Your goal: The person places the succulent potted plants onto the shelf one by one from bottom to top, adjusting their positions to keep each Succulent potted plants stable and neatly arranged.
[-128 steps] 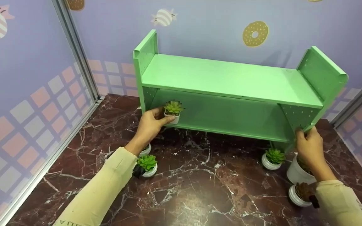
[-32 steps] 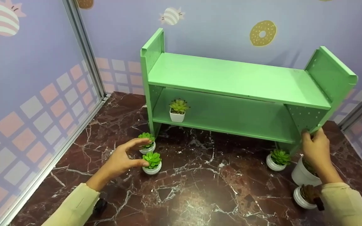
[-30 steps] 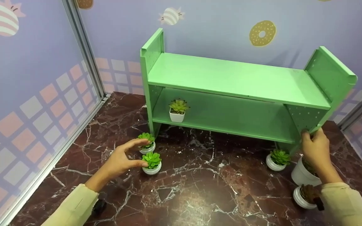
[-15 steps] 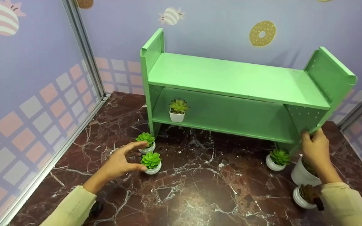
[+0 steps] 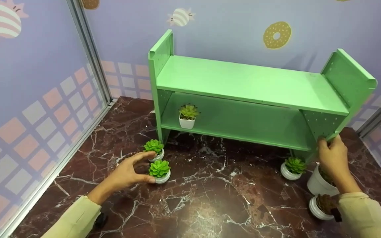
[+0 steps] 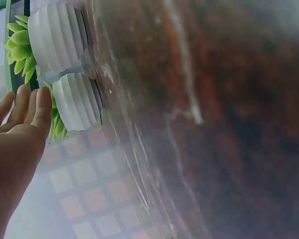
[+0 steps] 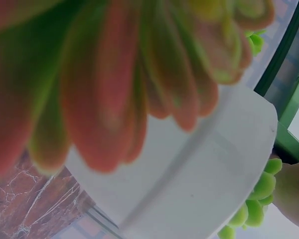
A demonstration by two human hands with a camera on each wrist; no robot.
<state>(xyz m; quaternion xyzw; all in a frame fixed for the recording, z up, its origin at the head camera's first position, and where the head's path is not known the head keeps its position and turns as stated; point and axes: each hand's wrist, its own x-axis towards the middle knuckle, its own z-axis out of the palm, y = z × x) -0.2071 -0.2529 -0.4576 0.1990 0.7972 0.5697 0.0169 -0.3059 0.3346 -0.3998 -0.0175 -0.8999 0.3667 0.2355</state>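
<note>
My left hand (image 5: pixel 124 173) is held with thumb and fingers spread beside a small green succulent in a ribbed white pot (image 5: pixel 160 172). A matching potted succulent (image 5: pixel 154 147) stands just behind it. In the left wrist view nothing is between the fingers, and both ribbed pots (image 6: pixel 58 37) lie past the fingertips. My right hand (image 5: pixel 335 162) grips the front edge of the right side panel of a green two-tier shelf (image 5: pixel 243 81); its fingertips are partly hidden. On the lower tier, near the left, stands a pale green succulent in a square white pot (image 5: pixel 187 123).
Below my right hand stand a larger white pot (image 5: pixel 317 183), a reddish-brown succulent in a white pot (image 5: pixel 321 210) and a green one (image 5: pixel 292 168). Patterned wall panels (image 5: pixel 223 29) surround the dark marbled tabletop (image 5: pixel 203 198) at the back and sides.
My left hand has let go of the square-potted succulent on the lower tier and come down to the left-hand pair, lowering slightly in the last second. My right hand has kept its grip.
</note>
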